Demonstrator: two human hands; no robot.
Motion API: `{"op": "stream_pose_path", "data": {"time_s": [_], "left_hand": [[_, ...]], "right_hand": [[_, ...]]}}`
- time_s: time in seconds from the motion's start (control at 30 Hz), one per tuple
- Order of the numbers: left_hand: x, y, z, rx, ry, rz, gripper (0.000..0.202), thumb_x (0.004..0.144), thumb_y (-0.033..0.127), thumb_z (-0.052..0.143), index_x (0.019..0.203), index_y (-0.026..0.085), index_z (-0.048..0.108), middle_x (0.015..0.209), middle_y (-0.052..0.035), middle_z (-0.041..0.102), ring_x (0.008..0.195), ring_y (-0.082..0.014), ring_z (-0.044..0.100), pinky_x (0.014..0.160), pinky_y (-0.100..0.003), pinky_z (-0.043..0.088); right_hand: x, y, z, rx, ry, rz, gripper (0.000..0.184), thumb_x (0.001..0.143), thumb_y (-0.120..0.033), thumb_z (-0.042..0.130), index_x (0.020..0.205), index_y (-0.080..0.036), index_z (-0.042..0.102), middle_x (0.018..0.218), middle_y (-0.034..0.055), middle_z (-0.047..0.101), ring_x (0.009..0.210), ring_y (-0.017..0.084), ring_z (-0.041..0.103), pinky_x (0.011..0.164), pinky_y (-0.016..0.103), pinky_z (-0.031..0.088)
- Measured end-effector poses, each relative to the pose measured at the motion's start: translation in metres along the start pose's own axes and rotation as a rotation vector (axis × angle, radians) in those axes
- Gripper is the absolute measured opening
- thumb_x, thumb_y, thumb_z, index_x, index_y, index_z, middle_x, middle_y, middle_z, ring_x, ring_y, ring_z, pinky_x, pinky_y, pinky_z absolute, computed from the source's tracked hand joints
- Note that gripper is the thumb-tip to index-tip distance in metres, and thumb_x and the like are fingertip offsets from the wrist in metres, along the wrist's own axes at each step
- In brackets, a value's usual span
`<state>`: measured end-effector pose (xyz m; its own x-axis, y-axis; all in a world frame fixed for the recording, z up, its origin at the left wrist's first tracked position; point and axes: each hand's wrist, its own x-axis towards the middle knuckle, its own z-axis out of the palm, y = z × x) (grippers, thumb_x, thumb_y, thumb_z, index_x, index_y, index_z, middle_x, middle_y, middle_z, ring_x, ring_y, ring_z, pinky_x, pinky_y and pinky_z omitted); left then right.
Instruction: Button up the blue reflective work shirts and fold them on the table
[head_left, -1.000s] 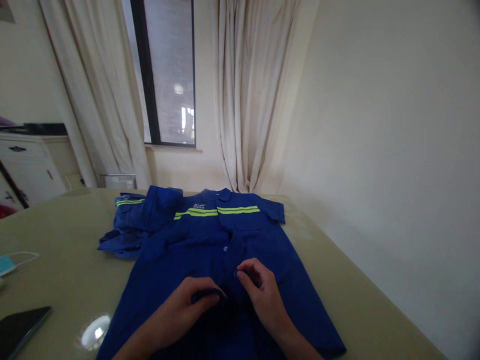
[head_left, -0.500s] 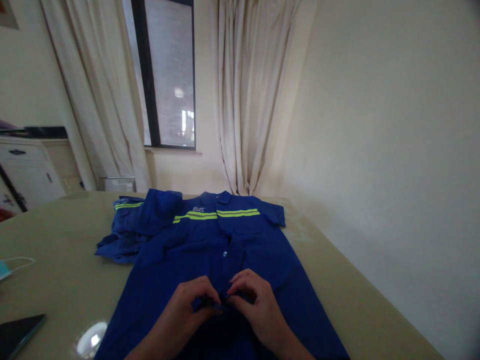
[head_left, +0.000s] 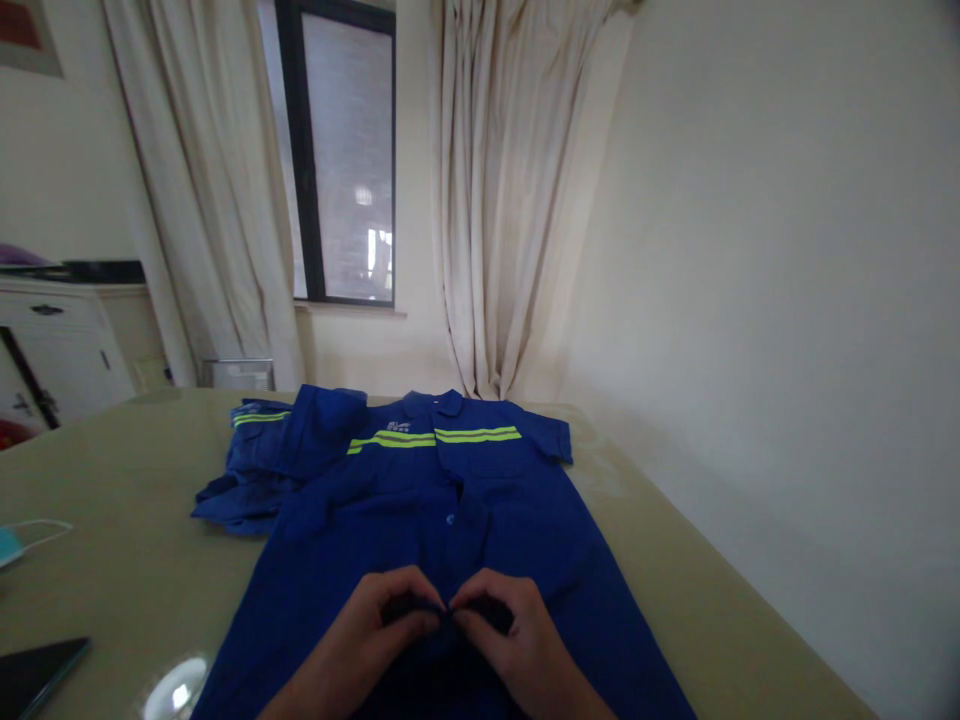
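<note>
A blue work shirt (head_left: 525, 510) with yellow-green reflective stripes across the chest lies spread on the table, collar at the far end. At its front opening, low in the view, my left hand (head_left: 379, 620) pinches the fabric between thumb and fingers. Right beside it, my right hand (head_left: 514, 625) also pinches the shirt's front edge, and the fingertips of both hands nearly touch. Whatever sits between the fingertips is too small and dark to make out. Above the hands a button (head_left: 451, 519) shows on the front strip.
Another folded blue garment (head_left: 251, 470) lies left of the shirt on the glossy table (head_left: 135, 500). A face mask (head_left: 11, 545) and a dark phone-like device (head_left: 37, 675) are at the left edge. A wall (head_left: 787, 350) borders the right side; curtains (head_left: 499, 200) hang behind.
My right hand's fingers have come down and closed against the left fingertips at the shirt front. The whole view has shifted slightly; the shirt lies as before.
</note>
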<state>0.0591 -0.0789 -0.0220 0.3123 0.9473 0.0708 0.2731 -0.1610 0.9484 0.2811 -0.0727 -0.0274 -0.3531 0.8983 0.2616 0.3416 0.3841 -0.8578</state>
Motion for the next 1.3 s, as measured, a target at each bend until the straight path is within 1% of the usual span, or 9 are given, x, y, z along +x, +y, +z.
{"op": "stream_pose_path", "data": {"time_s": [0.13, 0.3, 0.53, 0.73, 0.9, 1.1, 1.17, 1.27, 1.3], "left_hand": [[0.002, 0.002, 0.002, -0.011, 0.048, 0.046, 0.007, 0.082, 0.026, 0.071, 0.081, 0.022, 0.076, 0.087, -0.0005, 0.069, 0.085, -0.0181, 0.064, 0.077, -0.027, 0.045], [-0.002, 0.009, 0.008, 0.085, 0.069, 0.024, 0.002, 0.075, 0.021, 0.074, 0.074, 0.021, 0.073, 0.077, 0.0011, 0.069, 0.080, -0.0177, 0.063, 0.075, -0.027, 0.044], [-0.001, 0.002, 0.014, -0.023, 0.043, -0.049, 0.008, 0.077, 0.027, 0.074, 0.079, 0.020, 0.071, 0.075, 0.0020, 0.067, 0.077, -0.0172, 0.060, 0.071, -0.026, 0.043], [-0.001, -0.001, 0.012, -0.052, 0.028, -0.068, 0.014, 0.084, 0.031, 0.068, 0.090, 0.021, 0.075, 0.084, 0.0007, 0.071, 0.085, -0.0186, 0.062, 0.077, -0.027, 0.044], [0.000, 0.000, 0.015, -0.074, 0.042, -0.092, 0.017, 0.078, 0.033, 0.076, 0.083, 0.019, 0.068, 0.073, 0.0034, 0.064, 0.074, -0.0153, 0.056, 0.066, -0.025, 0.040], [-0.001, 0.002, 0.019, -0.109, 0.054, -0.059, 0.023, 0.080, 0.036, 0.076, 0.079, 0.019, 0.061, 0.074, 0.0039, 0.061, 0.074, -0.0143, 0.056, 0.066, -0.024, 0.040], [-0.002, 0.001, 0.020, -0.116, 0.064, -0.080, 0.024, 0.080, 0.038, 0.077, 0.087, 0.020, 0.062, 0.074, 0.0041, 0.062, 0.073, -0.0148, 0.057, 0.066, -0.025, 0.042], [-0.003, -0.002, 0.021, -0.074, 0.096, -0.105, 0.038, 0.080, 0.039, 0.077, 0.112, 0.022, 0.065, 0.079, 0.0027, 0.066, 0.077, -0.0176, 0.061, 0.070, -0.027, 0.045], [-0.003, -0.003, 0.021, -0.048, 0.109, -0.096, 0.040, 0.080, 0.040, 0.076, 0.115, 0.024, 0.066, 0.083, 0.0012, 0.069, 0.081, -0.0190, 0.063, 0.073, -0.028, 0.046]], "right_hand": [[0.000, -0.003, -0.001, 0.054, -0.023, 0.011, 0.012, 0.087, -0.023, 0.070, 0.092, -0.026, 0.080, 0.088, -0.0007, 0.077, 0.086, 0.018, 0.069, 0.077, 0.024, 0.048], [0.001, -0.003, 0.001, 0.099, -0.053, 0.022, 0.009, 0.085, -0.025, 0.072, 0.089, -0.025, 0.080, 0.083, -0.0003, 0.076, 0.081, 0.018, 0.069, 0.075, 0.025, 0.050], [0.001, 0.004, 0.000, 0.084, -0.039, -0.019, 0.015, 0.086, -0.019, 0.069, 0.091, -0.027, 0.081, 0.088, -0.0002, 0.077, 0.086, 0.019, 0.070, 0.079, 0.026, 0.049], [0.001, 0.003, -0.001, 0.042, -0.019, -0.010, 0.014, 0.089, -0.021, 0.068, 0.092, -0.027, 0.080, 0.087, -0.0017, 0.077, 0.085, 0.018, 0.069, 0.075, 0.025, 0.047], [-0.001, 0.005, 0.003, 0.019, -0.010, -0.052, 0.018, 0.084, -0.013, 0.067, 0.091, -0.025, 0.079, 0.087, -0.0009, 0.077, 0.085, 0.018, 0.070, 0.076, 0.025, 0.047], [-0.003, 0.008, 0.006, 0.056, 0.057, -0.149, 0.020, 0.085, -0.012, 0.064, 0.093, -0.024, 0.077, 0.089, 0.0007, 0.076, 0.086, 0.017, 0.070, 0.082, 0.026, 0.050], [-0.002, 0.007, 0.006, 0.053, 0.073, -0.154, 0.019, 0.084, -0.012, 0.064, 0.092, -0.024, 0.077, 0.088, 0.0008, 0.076, 0.085, 0.018, 0.071, 0.082, 0.027, 0.051], [-0.003, 0.008, 0.005, 0.039, 0.071, -0.156, 0.019, 0.085, -0.015, 0.063, 0.091, -0.025, 0.078, 0.089, 0.0014, 0.077, 0.086, 0.019, 0.071, 0.083, 0.028, 0.053], [-0.004, 0.008, 0.005, 0.030, 0.069, -0.155, 0.019, 0.086, -0.016, 0.063, 0.092, -0.026, 0.078, 0.090, 0.0018, 0.077, 0.086, 0.019, 0.071, 0.083, 0.028, 0.053]]}}
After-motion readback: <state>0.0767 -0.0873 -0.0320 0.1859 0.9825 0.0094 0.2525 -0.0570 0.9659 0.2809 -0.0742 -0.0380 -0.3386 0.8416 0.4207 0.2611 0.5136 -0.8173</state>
